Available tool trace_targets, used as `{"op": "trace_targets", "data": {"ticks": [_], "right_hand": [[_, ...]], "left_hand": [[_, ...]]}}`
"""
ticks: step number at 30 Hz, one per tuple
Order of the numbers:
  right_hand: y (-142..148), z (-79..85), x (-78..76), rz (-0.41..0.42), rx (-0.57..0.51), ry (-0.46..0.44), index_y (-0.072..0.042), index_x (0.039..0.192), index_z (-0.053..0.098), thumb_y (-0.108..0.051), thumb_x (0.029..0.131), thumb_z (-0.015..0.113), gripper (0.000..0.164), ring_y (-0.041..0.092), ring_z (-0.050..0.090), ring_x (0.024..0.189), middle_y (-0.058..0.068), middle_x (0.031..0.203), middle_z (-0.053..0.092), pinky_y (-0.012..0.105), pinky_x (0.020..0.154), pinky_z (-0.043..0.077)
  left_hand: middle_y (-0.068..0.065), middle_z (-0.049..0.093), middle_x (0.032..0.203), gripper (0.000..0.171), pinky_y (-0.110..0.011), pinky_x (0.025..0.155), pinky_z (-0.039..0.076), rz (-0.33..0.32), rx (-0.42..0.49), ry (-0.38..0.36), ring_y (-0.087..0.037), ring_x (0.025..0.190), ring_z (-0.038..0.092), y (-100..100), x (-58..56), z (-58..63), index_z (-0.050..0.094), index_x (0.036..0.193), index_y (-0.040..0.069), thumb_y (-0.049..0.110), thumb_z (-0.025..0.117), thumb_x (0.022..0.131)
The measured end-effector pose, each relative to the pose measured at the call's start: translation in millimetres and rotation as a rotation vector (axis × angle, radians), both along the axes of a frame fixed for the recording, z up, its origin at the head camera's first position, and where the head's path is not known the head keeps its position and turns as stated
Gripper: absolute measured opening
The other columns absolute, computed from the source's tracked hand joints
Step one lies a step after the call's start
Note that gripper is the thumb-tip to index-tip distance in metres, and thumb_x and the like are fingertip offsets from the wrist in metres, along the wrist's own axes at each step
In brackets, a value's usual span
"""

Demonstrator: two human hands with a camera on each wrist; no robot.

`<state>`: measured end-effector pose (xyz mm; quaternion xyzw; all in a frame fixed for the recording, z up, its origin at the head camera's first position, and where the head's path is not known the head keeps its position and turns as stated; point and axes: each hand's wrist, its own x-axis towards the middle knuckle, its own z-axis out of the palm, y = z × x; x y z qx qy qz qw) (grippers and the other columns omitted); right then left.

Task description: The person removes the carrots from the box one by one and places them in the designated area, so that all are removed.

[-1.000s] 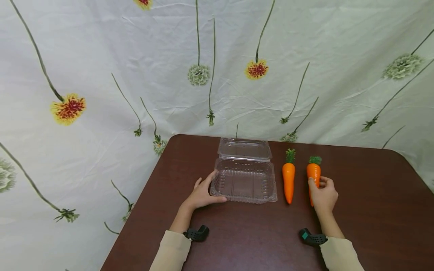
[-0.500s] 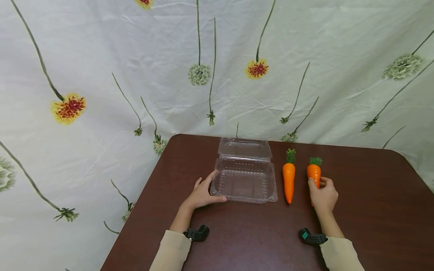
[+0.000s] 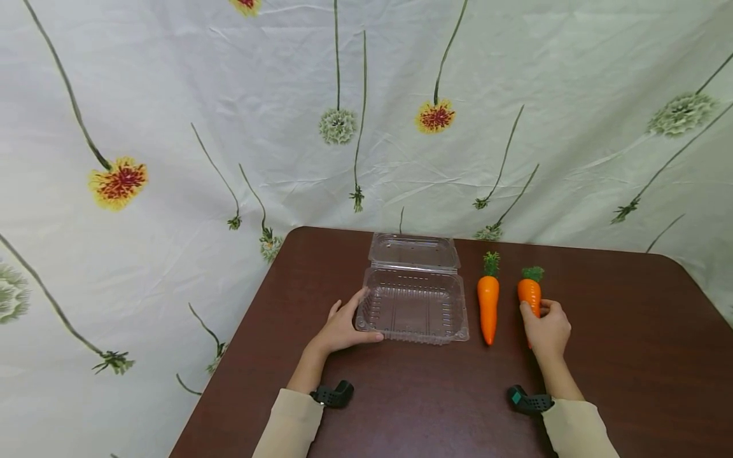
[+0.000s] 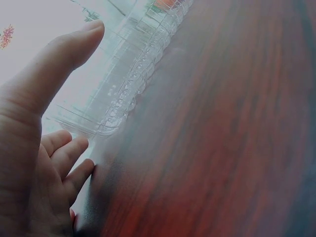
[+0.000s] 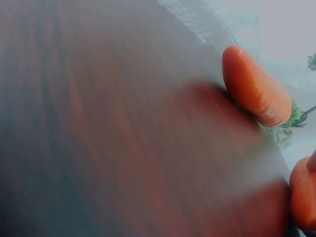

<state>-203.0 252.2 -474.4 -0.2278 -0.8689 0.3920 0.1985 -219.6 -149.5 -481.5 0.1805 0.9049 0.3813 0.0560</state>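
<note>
A clear plastic clamshell container [image 3: 409,336] sits on the table, its lid [image 3: 415,252] folded back behind it and its base bare inside. My left hand [image 3: 338,327] spans the near left corner, thumb along the front rim and fingers at the left side. In the left wrist view the thumb is straight beside the container [image 4: 131,86]. My right hand [image 3: 548,327] holds an orange carrot [image 3: 529,292] with a short green top around its lower half, which the hand partly covers. Between that hand and the container lies a second carrot [image 3: 488,305], tip towards me.
The dark brown table [image 3: 424,407] extends on both sides. A pale cloth [image 3: 275,114] printed with flowers hangs behind its far edge. Each wrist wears a black band, the left band [image 3: 334,395] and the right band [image 3: 529,401].
The carrot in my right hand has shifted and turned very slightly. My left hand, the container and the other carrot stay where they were.
</note>
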Motion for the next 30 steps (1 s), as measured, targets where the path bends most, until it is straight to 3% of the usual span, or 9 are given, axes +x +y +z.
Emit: {"op": "trace_targets", "data": {"ticks": [13, 27, 30], "right_hand": [[0.9, 3.3, 4.2, 0.046, -0.014, -0.042, 0.011, 0.12, 0.048, -0.035, 0.089, 0.055, 0.056, 0.04, 0.043, 0.101, 0.025, 0.107, 0.048, 0.05, 0.088, 0.033], [3.0, 5.6, 6.6, 0.047, -0.044, -0.032, 0.009, 0.121, 0.049, -0.039, 0.089, 0.053, 0.058, 0.039, 0.042, 0.102, 0.023, 0.109, 0.048, 0.049, 0.087, 0.034], [5.0, 9.1, 7.5, 0.064, -0.049, -0.038, 0.008, 0.123, 0.048, -0.04, 0.09, 0.052, 0.058, 0.039, 0.045, 0.1, 0.023, 0.11, 0.047, 0.048, 0.085, 0.036]], "left_hand": [[-0.004, 0.03, 0.148, 0.11, -0.045, 0.108, 0.0, -0.005, 0.012, -0.001, -0.017, 0.131, 0.033, -0.2, 0.0, -2.0, 0.018, 0.149, 0.015, 0.06, 0.073, 0.065], [-0.003, 0.03, 0.148, 0.111, -0.047, 0.108, 0.0, -0.025, 0.03, 0.008, -0.018, 0.131, 0.033, -0.8, 0.0, -2.6, 0.019, 0.149, 0.016, 0.055, 0.078, 0.063], [-0.002, 0.03, 0.148, 0.112, -0.049, 0.108, 0.008, -0.008, 0.07, -0.013, -0.023, 0.133, 0.029, -3.3, -0.5, -2.4, 0.02, 0.148, 0.019, 0.052, 0.081, 0.061]]}}
